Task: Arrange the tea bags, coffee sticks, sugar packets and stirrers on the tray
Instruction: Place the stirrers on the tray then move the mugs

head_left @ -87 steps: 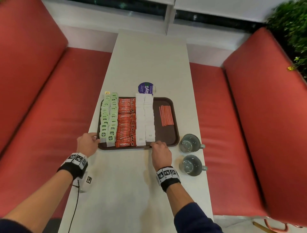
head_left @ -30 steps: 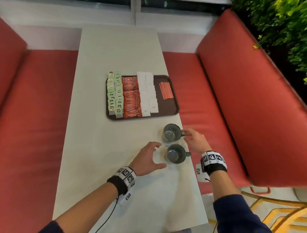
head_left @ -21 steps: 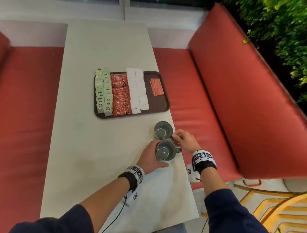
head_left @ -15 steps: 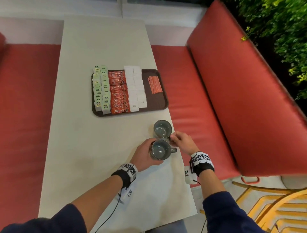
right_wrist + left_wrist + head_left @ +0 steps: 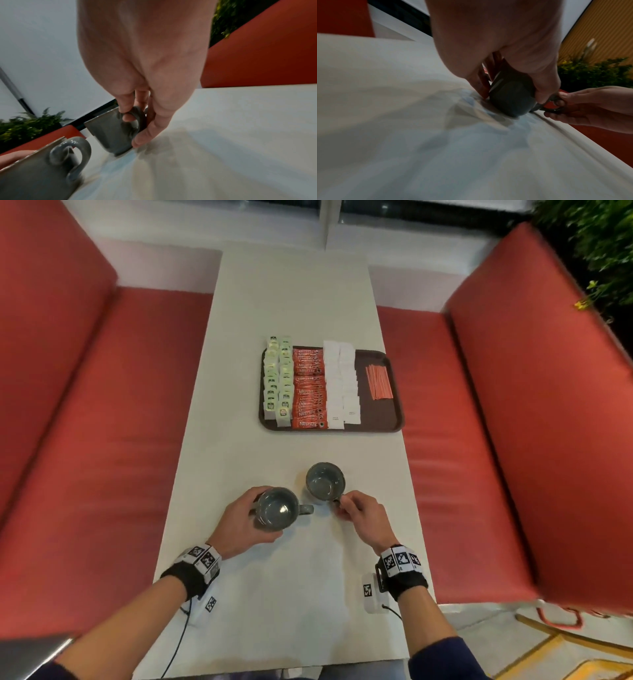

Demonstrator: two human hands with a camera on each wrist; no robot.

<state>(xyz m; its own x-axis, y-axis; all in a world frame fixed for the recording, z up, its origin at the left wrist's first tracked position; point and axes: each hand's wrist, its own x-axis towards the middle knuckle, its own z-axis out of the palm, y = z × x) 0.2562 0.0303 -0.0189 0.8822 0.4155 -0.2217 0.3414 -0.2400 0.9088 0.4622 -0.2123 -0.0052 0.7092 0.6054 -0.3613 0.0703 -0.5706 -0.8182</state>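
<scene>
The brown tray [image 5: 383,422] sits mid-table with rows of green tea bags [image 5: 278,378], red coffee sticks [image 5: 308,388], white sugar packets [image 5: 342,381] and orange stirrers [image 5: 378,381]. Nearer me stand two grey mugs. My left hand [image 5: 239,518] grips the near mug [image 5: 275,510] round its body; the left wrist view shows that mug [image 5: 511,98] on the table. My right hand [image 5: 359,513] pinches the handle of the far mug [image 5: 325,482], seen close in the right wrist view as the far mug [image 5: 113,132] beside the near mug [image 5: 42,169].
The white table [image 5: 291,296] is long and narrow, with red bench seats [image 5: 102,422] on both sides and a red backrest [image 5: 548,405] at right. Green plants [image 5: 599,241] stand at the far right. A cable [image 5: 174,645] hangs from my left wrist.
Both hands left the tray's front edge and went to the two mugs. The left hand closed round the near mug, the right took the far mug's handle; both mugs have shifted left from the table's right edge.
</scene>
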